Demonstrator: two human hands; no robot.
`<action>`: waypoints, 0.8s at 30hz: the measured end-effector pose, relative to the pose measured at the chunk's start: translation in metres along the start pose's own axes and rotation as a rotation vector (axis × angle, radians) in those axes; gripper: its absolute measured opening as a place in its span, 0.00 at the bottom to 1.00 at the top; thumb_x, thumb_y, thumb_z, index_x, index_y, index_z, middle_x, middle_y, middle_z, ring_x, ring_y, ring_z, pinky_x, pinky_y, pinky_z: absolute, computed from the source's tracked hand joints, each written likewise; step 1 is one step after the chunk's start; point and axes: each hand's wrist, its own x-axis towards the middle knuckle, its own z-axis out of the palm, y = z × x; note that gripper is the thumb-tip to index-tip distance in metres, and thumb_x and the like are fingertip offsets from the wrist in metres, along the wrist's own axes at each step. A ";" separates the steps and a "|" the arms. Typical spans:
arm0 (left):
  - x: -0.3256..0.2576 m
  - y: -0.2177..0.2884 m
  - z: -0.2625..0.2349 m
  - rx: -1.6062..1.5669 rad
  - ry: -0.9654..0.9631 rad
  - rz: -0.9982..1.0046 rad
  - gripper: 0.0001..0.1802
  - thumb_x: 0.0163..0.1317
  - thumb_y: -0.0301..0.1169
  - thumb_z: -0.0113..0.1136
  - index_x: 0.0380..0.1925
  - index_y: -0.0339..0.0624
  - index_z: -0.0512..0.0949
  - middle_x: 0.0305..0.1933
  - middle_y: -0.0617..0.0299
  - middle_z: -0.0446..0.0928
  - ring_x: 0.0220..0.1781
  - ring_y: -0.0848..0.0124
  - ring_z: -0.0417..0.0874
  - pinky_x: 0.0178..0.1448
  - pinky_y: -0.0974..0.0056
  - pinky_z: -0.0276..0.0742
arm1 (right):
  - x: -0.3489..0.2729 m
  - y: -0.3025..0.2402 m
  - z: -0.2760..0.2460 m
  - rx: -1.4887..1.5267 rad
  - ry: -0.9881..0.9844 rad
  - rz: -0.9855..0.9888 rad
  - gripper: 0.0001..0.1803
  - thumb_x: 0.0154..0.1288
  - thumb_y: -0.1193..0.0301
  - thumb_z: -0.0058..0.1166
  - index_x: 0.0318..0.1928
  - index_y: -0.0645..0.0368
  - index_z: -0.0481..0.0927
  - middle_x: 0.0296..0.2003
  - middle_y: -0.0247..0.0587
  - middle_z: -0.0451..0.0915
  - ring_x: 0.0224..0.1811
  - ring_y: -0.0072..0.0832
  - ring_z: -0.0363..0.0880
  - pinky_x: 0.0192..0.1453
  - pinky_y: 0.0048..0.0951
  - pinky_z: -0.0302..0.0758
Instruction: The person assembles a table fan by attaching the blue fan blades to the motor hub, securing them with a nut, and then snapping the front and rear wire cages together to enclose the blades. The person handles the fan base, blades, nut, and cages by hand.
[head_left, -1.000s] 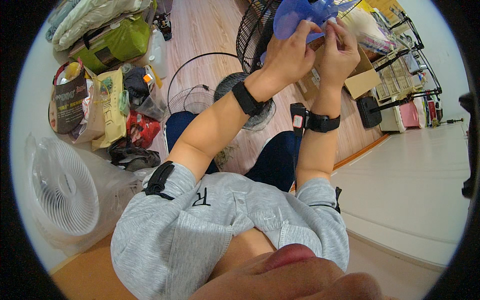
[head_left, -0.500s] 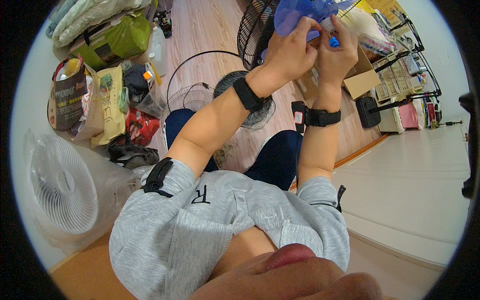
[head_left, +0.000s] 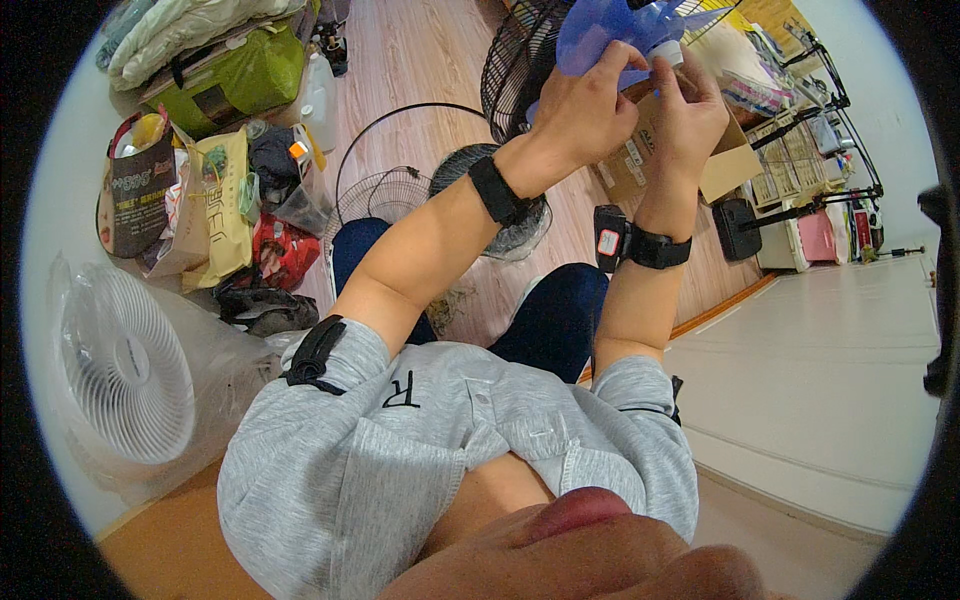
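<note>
Left grip [head_left: 583,115] clamps blue fan blade [head_left: 588,38] (translucent), right grip [head_left: 690,125] pinches white cap [head_left: 668,52]

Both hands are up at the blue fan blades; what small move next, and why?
Probably turn the small white piece slightly with the right hand: its fingertips pinch that piece, while the left hand is at the blue fan blades, apparently placed to steady them.

Pale wood-grain plank flooring [head_left: 395,60] spreads to the left of the white panel [head_left: 800,375], whose upper edge meets an orange-brown strip [head_left: 735,298]. Beyond the panel rises a white wall [head_left: 880,120]; another pale wall [head_left: 50,220] stands well apart, across the floor from it. Bright light reaches both.
</note>
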 end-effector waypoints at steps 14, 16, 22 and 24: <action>-0.004 0.000 -0.002 -0.024 0.001 -0.014 0.22 0.57 0.27 0.61 0.53 0.54 0.74 0.43 0.48 0.83 0.40 0.41 0.85 0.42 0.42 0.81 | -0.003 0.001 0.005 0.179 0.087 -0.038 0.17 0.65 0.77 0.68 0.54 0.67 0.83 0.52 0.45 0.85 0.49 0.27 0.85 0.53 0.29 0.82; -0.003 -0.001 -0.001 -0.024 0.037 0.033 0.22 0.57 0.27 0.61 0.53 0.54 0.75 0.42 0.48 0.83 0.40 0.41 0.85 0.42 0.42 0.81 | -0.003 -0.005 0.002 0.131 0.031 0.093 0.18 0.64 0.77 0.69 0.54 0.68 0.83 0.51 0.46 0.85 0.45 0.27 0.86 0.50 0.28 0.82; -0.001 -0.002 -0.002 -0.033 0.039 0.003 0.21 0.58 0.28 0.61 0.53 0.53 0.75 0.42 0.47 0.83 0.41 0.41 0.85 0.42 0.42 0.81 | -0.010 -0.017 0.002 -0.204 0.016 -0.196 0.18 0.62 0.78 0.71 0.52 0.66 0.84 0.46 0.42 0.86 0.40 0.25 0.86 0.46 0.26 0.82; -0.002 -0.001 -0.002 -0.032 0.032 -0.021 0.20 0.55 0.25 0.63 0.50 0.50 0.76 0.41 0.48 0.83 0.42 0.44 0.85 0.43 0.45 0.82 | -0.012 -0.014 0.005 -0.183 0.027 -0.257 0.18 0.62 0.77 0.71 0.52 0.66 0.85 0.45 0.41 0.87 0.41 0.25 0.86 0.46 0.26 0.82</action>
